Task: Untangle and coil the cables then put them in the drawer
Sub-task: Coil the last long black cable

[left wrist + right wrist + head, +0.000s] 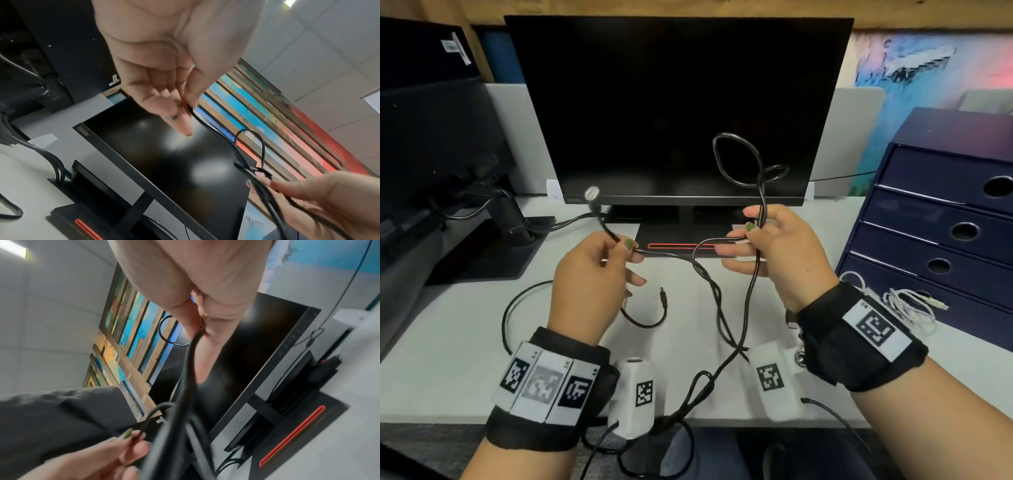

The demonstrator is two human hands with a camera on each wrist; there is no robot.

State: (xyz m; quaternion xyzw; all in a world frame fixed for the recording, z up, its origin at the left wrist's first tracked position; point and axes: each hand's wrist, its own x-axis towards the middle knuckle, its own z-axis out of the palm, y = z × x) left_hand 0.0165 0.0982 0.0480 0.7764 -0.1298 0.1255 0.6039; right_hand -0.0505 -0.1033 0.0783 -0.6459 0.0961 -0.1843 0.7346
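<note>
A tangled black cable [717, 298] hangs between both raised hands above the white desk [448, 359]. My left hand [599, 270] pinches it near its silver plug end [591, 194], thumb against fingers [190, 104]. My right hand [767, 246] pinches a bundle of strands [197, 335]; loops [739, 161] stand up above it before the monitor. The cable trails twisted down over the desk's front edge. Another thin black lead with a barrel plug [663, 295] lies on the desk under the left hand. A coiled white cable [907, 308] lies by the blue drawer unit [941, 219].
A dark monitor [674, 109] on a stand with a red stripe [681, 245] fills the back of the desk. A second monitor arm and its cables [510, 219] sit at the left. The drawer unit's drawers are shut, at the right edge.
</note>
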